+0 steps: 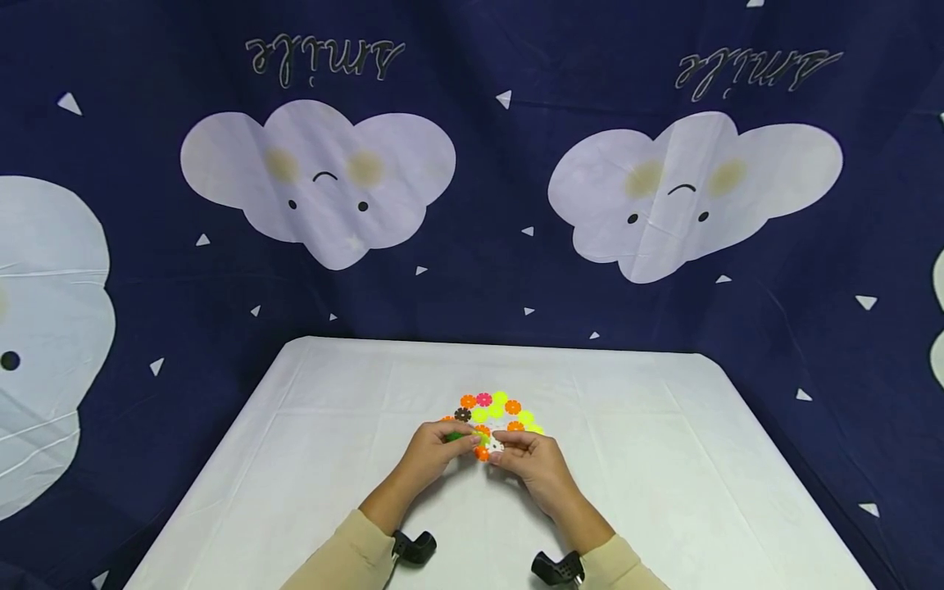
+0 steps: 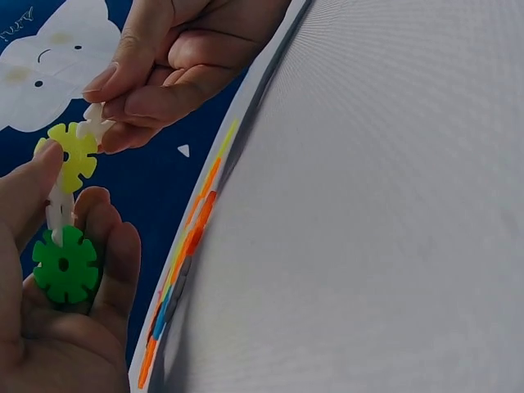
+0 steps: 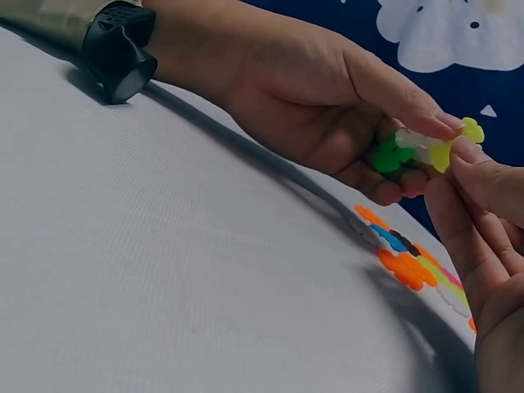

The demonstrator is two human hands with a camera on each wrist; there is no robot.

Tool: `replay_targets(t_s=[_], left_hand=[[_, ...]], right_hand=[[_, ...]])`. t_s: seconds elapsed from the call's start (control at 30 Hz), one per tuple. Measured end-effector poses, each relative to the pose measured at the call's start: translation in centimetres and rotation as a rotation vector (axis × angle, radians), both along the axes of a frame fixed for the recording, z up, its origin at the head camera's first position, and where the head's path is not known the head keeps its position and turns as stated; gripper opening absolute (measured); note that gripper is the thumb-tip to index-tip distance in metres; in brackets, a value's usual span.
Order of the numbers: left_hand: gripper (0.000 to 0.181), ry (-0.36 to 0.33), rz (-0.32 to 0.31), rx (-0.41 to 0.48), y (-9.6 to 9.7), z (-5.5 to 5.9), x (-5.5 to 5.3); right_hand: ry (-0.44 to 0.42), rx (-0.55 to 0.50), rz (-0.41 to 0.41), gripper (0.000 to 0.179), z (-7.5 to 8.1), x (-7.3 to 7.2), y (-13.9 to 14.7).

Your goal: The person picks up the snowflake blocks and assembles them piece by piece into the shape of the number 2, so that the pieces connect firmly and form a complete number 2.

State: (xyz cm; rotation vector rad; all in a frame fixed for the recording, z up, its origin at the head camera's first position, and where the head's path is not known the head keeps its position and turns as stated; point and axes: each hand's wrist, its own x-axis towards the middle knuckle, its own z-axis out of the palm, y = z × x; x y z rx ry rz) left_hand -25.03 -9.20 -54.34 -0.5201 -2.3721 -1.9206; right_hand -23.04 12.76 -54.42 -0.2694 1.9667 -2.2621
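Note:
My left hand point(image 1: 437, 449) grips a short chain of notched plastic snowflake discs above the table. In the left wrist view the chain shows a green disc point(image 2: 65, 274) by the curled fingers, a white disc point(image 2: 59, 206) in the middle and a yellow disc point(image 2: 78, 155) under the thumb. Between thumb and fingers, my right hand point(image 1: 537, 467) pinches another white disc point(image 2: 95, 126), its edge right at the yellow disc's rim. In the right wrist view, the two hands' fingertips meet around the yellow disc point(image 3: 442, 155), and the right fingers hide the pinched white one.
Loose snowflake discs lie grouped on the white table point(image 1: 332, 393) just beyond the hands, among them a pink disc point(image 1: 483, 400), a dark disc point(image 1: 462, 415) and a blue disc point(image 3: 387, 237). A dark blue cloud-print curtain point(image 1: 487, 180) hangs behind the table.

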Motion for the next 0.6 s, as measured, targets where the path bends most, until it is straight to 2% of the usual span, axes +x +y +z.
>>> replay_targets(t_s=[0.1, 0.3, 0.6], left_hand=[[0.010, 0.035, -0.001, -0.007, -0.03, 0.12, -0.02], [0.012, 0.056, -0.030, 0.000, -0.12, 0.25, -0.12], [0.013, 0.042, -0.054, 0.006, -0.05, 0.09, -0.07]], right_hand=[[0.000, 0.004, -0.008, 0.040, -0.09, -0.02, -0.09], [0.010, 0.001, -0.026, 0.039, -0.04, 0.05, -0.18], [0.029, -0.006, -0.046, 0.037, -0.23, 0.21, -0.51]])
